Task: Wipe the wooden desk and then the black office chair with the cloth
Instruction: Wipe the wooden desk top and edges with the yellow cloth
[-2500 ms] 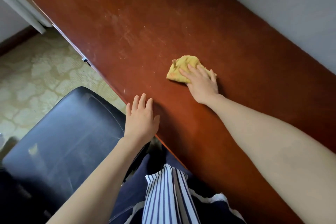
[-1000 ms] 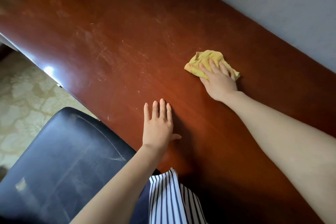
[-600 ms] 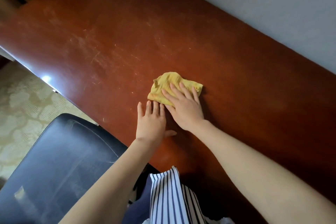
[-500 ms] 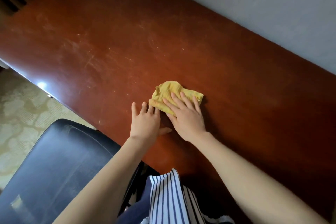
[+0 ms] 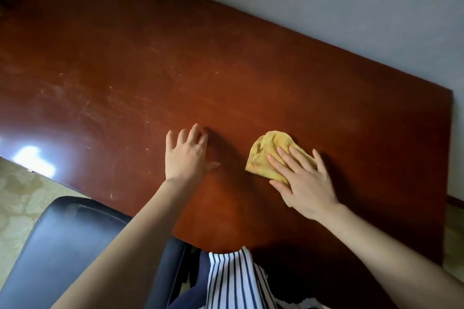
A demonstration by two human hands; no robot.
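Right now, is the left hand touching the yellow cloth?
Apart. The head view shows bare wooden desk between the left hand and the yellow cloth.

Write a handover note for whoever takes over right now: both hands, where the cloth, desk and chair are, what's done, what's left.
Right hand: flat, fingers straight, pressing the yellow cloth onto the wooden desk.
Left hand: open, flat on the desk, apart from the cloth.
Black office chair: lower left, by the desk's near edge, no hand on it.
Done: desk wiping under way; pale marks show on its left part.
Left: finish the desk, then wipe the chair.
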